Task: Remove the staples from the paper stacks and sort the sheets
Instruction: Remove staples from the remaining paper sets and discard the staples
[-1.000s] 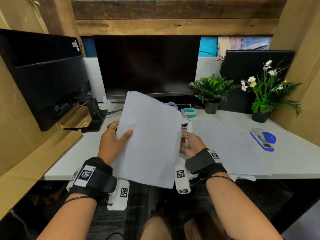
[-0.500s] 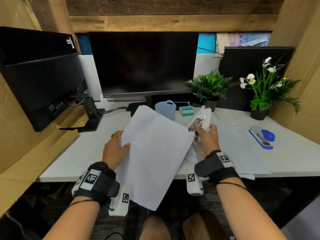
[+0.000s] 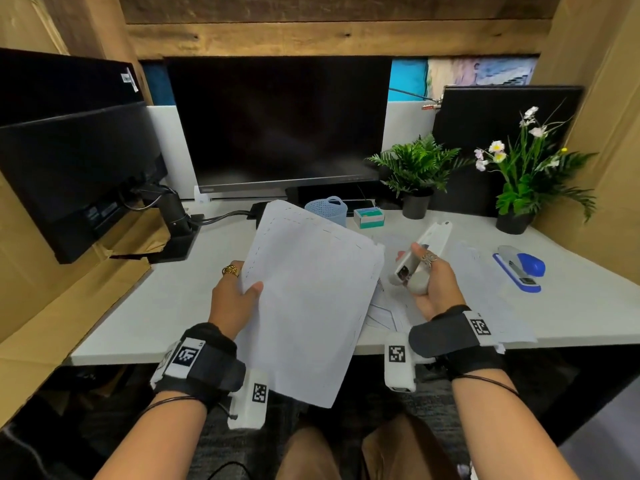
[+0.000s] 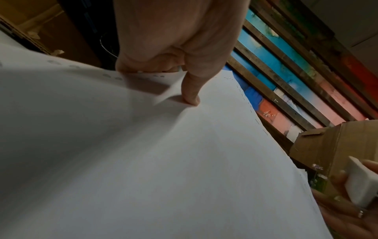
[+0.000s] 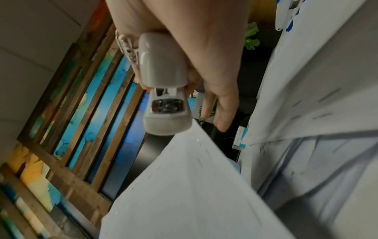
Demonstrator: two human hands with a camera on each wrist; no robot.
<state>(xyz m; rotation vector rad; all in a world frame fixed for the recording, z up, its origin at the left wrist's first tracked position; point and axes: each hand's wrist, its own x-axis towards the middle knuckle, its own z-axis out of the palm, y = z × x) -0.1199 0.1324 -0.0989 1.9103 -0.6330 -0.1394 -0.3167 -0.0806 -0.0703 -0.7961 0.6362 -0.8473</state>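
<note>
My left hand pinches the left edge of a white paper stack, thumb on top, and holds it tilted above the desk's front edge. Rows of staples run along its far and left edges. In the left wrist view the thumb presses the stack. My right hand grips a white-grey staple remover just right of the stack, apart from it. In the right wrist view the staple remover shows its metal mouth, with the stack's corner just below.
Loose white sheets lie on the white desk under my right hand. A blue stapler sits at right. A blue mesh basket, a staple box, two potted plants and monitors line the back.
The stack has tilted down and leftward in my left hand. My right hand with the staple remover has moved right and away from the stack's corner.
</note>
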